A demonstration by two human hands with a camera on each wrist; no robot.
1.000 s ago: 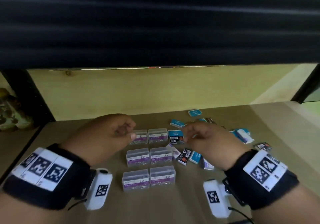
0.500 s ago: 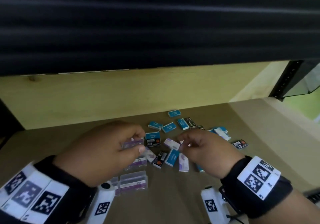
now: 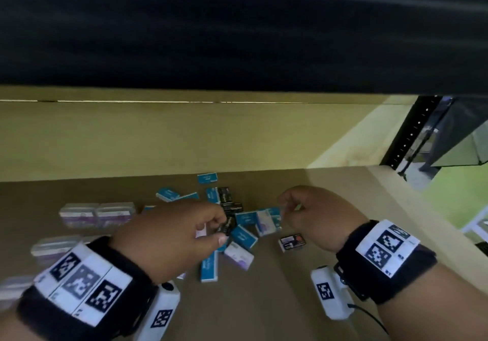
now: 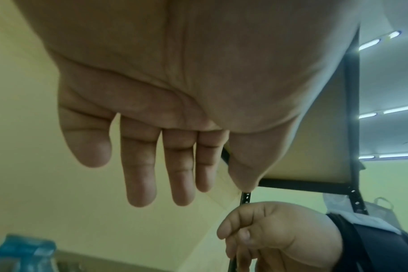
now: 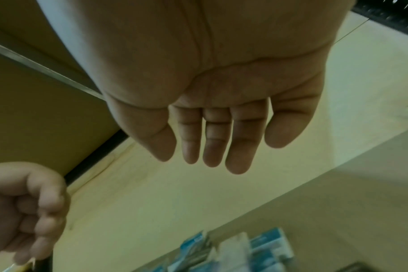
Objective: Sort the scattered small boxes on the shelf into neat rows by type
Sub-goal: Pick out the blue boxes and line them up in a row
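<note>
Leaving the clear boxes (image 3: pixel 97 212), bringing loose, empty left hand (image 3: pixel 171 240) and right hand (image 3: pixel 314 216) over the scattered pile (image 3: pixel 244 236); likely starting another type.

Blue, black and white boxes (image 3: pixel 244 236) lie jumbled beside rowed clear cases (image 3: pixel 96 212).
</note>
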